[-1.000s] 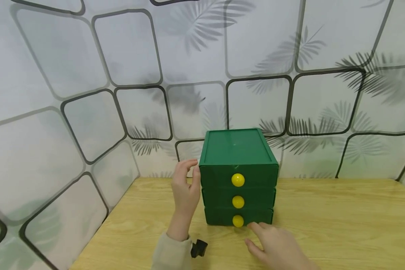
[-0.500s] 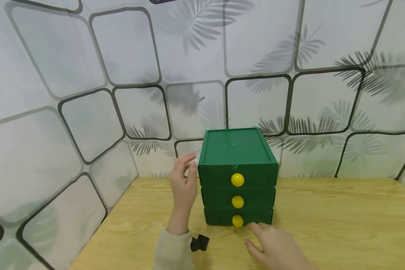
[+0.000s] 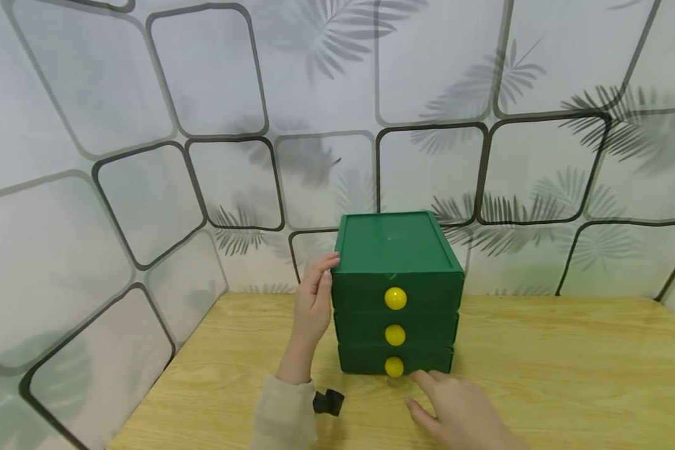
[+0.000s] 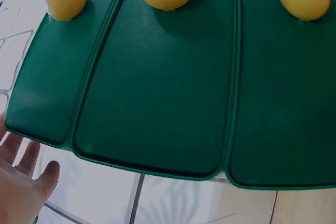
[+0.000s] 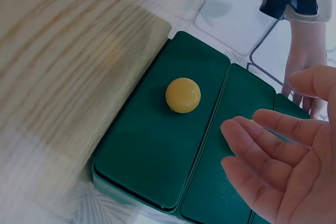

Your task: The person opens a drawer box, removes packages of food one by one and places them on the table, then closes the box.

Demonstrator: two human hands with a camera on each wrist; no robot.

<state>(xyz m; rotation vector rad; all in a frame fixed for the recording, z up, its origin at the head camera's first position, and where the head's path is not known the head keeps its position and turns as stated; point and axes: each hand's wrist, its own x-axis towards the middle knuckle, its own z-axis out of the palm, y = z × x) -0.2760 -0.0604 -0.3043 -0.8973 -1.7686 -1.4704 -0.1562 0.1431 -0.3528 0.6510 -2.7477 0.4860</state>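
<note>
A green box with three stacked drawers [image 3: 396,244] stands on the wooden table, all its drawers closed. Each front carries a round yellow knob: the top knob [image 3: 395,298], the middle knob [image 3: 395,335] and the bottom knob [image 3: 394,367]. My left hand [image 3: 310,306] is at the box's upper left side, fingertips on or against its top edge; the left wrist view shows those fingers [image 4: 27,156] spread beside the drawer fronts. My right hand [image 3: 461,406] hovers in front of the lowest drawer, right of its knob, and holds nothing. In the right wrist view its fingers [image 5: 262,153] are loosely bent, palm visible.
A black wrist camera [image 3: 329,402] is strapped at my left sleeve cuff [image 3: 285,412]. Behind the table [image 3: 568,362] rises a pale backdrop [image 3: 326,181] with outlined squares and leaf prints, continuing along the left side.
My left hand first drew slightly away from the box's left side, then came back to its upper left edge. The right hand and the drawers have hardly changed.
</note>
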